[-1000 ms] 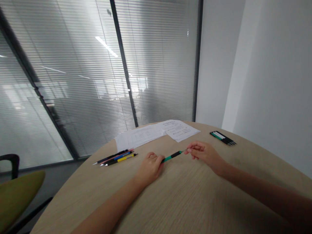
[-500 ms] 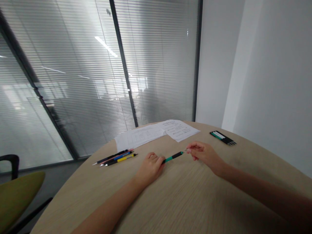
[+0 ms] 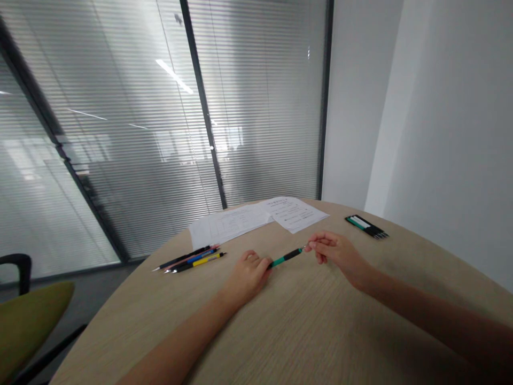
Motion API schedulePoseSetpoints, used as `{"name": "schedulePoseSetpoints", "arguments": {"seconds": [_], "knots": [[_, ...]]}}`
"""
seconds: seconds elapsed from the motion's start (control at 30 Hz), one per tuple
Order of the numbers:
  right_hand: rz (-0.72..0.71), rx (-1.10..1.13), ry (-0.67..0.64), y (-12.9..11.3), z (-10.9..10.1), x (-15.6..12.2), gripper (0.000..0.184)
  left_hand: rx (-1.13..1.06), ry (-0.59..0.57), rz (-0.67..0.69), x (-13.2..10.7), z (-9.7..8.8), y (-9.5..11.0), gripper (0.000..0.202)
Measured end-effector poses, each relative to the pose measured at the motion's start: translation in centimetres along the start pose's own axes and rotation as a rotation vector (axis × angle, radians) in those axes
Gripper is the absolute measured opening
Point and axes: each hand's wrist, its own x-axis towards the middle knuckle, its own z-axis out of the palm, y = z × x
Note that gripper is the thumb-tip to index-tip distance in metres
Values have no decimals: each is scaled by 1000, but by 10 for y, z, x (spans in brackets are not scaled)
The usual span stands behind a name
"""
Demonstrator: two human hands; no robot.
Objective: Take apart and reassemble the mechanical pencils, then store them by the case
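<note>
A green and black mechanical pencil [image 3: 286,258] is held just above the round wooden table [image 3: 304,331] between both hands. My left hand [image 3: 247,277] rests on the table, fingers curled round the pencil's rear end. My right hand [image 3: 335,252] pinches the pencil's metal tip between thumb and fingers. The pencil slants up from left to right.
Several pens and pencils [image 3: 190,259] lie side by side at the table's left. White printed sheets [image 3: 256,218] lie at the far edge. A small dark pack of pencils [image 3: 366,226] sits at the far right. An olive chair [image 3: 28,321] stands at the left, below glass blinds.
My right hand has slid slightly along toward the pencil's tip; the left hand and the pencil have hardly moved.
</note>
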Motion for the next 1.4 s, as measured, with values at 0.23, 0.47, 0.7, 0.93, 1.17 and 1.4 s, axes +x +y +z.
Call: {"name": "schedulePoseSetpoints", "arguments": {"seconds": [0.23, 0.47, 0.7, 0.93, 1.17, 1.4], "knots": [[-16, -26, -15, 5, -1, 1, 12, 2, -3, 3, -1, 2, -1, 13], [-29, -82, -11, 5, 0, 0, 14, 18, 15, -6, 0, 0, 0, 17], [-55, -219, -61, 8, 4, -5, 16, 13, -12, 19, 0, -2, 1, 17], [-46, -279, -67, 11, 6, -7, 13, 9, -8, 23, 1, -3, 1, 16], [-98, -349, -85, 9, -4, 2, 38, -61, -35, -94, -2, 1, -3, 12], [-50, -1058, -157, 5, -57, 34, 28, -106, -90, -293, -3, 1, -5, 15]]}}
